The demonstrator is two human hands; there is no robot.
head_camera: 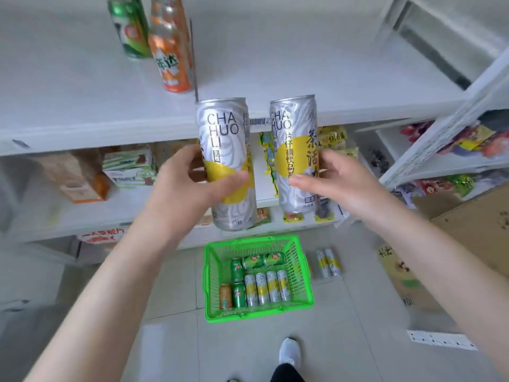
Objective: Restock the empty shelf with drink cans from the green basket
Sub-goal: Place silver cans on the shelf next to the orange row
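Head: cans (223,128) seemingly before shelf edge (110,136)

The white shelf (303,64) bears a green can (129,26) and an orange container (170,51), perhaps a bottle.

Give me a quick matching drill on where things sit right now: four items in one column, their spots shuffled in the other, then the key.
Things:
1. orange can
2. green basket
3. two loose silver cans
4. silver can in the left hand

Places:
a. lying on the floor beside the basket
b. gripped in mid-air
c. standing on the white shelf
d. on the floor, cans lying inside

Pairs: 1-c, 2-d, 3-a, 4-b.
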